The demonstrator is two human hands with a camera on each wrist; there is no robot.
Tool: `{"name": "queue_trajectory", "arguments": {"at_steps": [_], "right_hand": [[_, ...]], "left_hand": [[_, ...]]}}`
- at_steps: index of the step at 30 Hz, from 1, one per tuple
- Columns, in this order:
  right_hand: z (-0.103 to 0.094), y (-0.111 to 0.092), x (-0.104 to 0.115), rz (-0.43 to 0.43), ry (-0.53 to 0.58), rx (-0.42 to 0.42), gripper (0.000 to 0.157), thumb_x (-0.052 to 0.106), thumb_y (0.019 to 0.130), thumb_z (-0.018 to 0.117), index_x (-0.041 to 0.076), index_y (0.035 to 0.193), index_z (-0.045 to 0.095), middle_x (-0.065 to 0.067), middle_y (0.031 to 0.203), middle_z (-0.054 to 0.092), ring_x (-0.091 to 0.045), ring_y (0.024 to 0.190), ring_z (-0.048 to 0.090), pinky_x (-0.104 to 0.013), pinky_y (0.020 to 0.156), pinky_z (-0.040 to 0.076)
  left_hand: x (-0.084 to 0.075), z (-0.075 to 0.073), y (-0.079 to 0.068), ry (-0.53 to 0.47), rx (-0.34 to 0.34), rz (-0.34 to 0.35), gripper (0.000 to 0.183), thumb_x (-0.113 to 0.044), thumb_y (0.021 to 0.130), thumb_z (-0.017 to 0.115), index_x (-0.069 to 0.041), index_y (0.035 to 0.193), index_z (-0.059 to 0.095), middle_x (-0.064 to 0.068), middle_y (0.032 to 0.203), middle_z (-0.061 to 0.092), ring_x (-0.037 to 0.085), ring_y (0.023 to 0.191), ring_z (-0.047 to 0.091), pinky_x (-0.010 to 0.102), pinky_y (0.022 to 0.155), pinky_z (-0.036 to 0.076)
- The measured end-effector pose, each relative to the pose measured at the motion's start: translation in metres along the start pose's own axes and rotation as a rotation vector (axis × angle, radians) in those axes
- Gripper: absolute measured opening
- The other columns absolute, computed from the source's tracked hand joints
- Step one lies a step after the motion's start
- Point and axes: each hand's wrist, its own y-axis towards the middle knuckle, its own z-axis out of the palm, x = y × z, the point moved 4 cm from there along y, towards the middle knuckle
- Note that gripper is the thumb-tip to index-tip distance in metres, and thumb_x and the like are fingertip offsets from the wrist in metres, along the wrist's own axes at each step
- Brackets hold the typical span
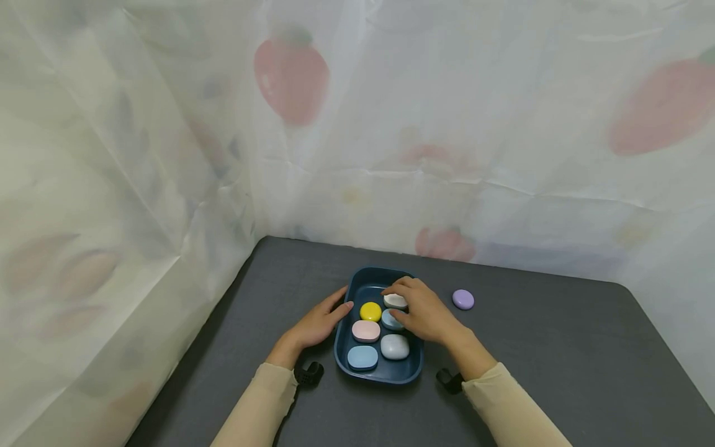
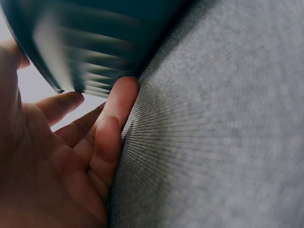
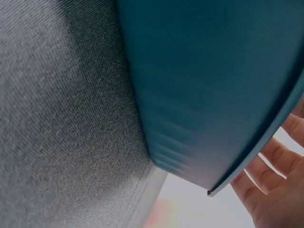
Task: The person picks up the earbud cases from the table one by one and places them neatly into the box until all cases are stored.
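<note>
A dark blue tray (image 1: 382, 374) lies on the table with several smooth, rounded, soap-like pieces in it. My left hand (image 1: 317, 324) holds its left side, thumb over the rim and fingers along the ribbed outer wall (image 2: 102, 47). Reaching over the right rim, my right hand (image 1: 427, 310) has thumb and fingers around a white oval piece (image 1: 394, 301) at the back right. Just in front is a light blue piece (image 1: 391, 319), partly under the thumb. The right wrist view shows the tray's outer wall (image 3: 190, 95), with the fingertips hidden behind its rim.
Also in the tray are a yellow round piece (image 1: 370, 311), a pink oval (image 1: 365, 331), a light blue oval (image 1: 362, 358) and a pale grey piece (image 1: 395, 347). A purple round piece (image 1: 463, 299) lies on the dark grey table (image 1: 558, 360), right of the tray. Printed curtains (image 1: 447, 124) border the table.
</note>
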Motion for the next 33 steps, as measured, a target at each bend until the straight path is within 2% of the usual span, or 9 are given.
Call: {"name": "queue_trajectory", "arguments": {"at_steps": [12, 19, 26, 33], "right_hand": [[-0.008, -0.006, -0.004, -0.007, 0.010, -0.048, 0.039, 0.019, 0.094, 0.078, 0.015, 0.132, 0.070, -0.005, 0.135, 0.063, -0.028, 0.126, 0.057, -0.051, 0.105, 0.052], [-0.012, -0.011, -0.008, -0.001, 0.022, -0.080, 0.039, 0.019, 0.094, 0.078, 0.015, 0.132, 0.071, -0.006, 0.135, 0.064, -0.029, 0.128, 0.057, -0.052, 0.107, 0.050], [-0.015, -0.013, -0.013, 0.017, 0.035, -0.096, 0.039, 0.020, 0.095, 0.078, 0.016, 0.132, 0.070, -0.006, 0.137, 0.063, -0.029, 0.128, 0.056, -0.054, 0.107, 0.050], [-0.017, -0.014, -0.016, 0.003, 0.043, -0.121, 0.039, 0.019, 0.094, 0.079, 0.015, 0.131, 0.071, -0.007, 0.135, 0.063, -0.030, 0.126, 0.056, -0.053, 0.106, 0.050]], "left_hand": [[0.000, 0.000, -0.001, 0.003, -0.002, 0.012, 0.074, -0.070, 0.101, 0.046, -0.036, 0.164, 0.029, -0.001, 0.170, 0.032, 0.031, 0.157, 0.030, 0.064, 0.125, 0.024], [-0.001, 0.000, -0.001, 0.005, -0.006, 0.001, 0.067, -0.060, 0.105, 0.048, -0.034, 0.164, 0.029, 0.001, 0.170, 0.032, 0.032, 0.157, 0.030, 0.065, 0.124, 0.024], [-0.002, 0.000, -0.002, 0.004, -0.001, 0.004, 0.074, -0.068, 0.102, 0.047, -0.033, 0.165, 0.029, 0.000, 0.170, 0.031, 0.031, 0.157, 0.030, 0.064, 0.125, 0.024], [-0.004, -0.001, -0.003, -0.012, 0.005, 0.010, 0.074, -0.067, 0.103, 0.047, -0.032, 0.165, 0.029, 0.000, 0.170, 0.031, 0.031, 0.157, 0.029, 0.064, 0.125, 0.024]]}}
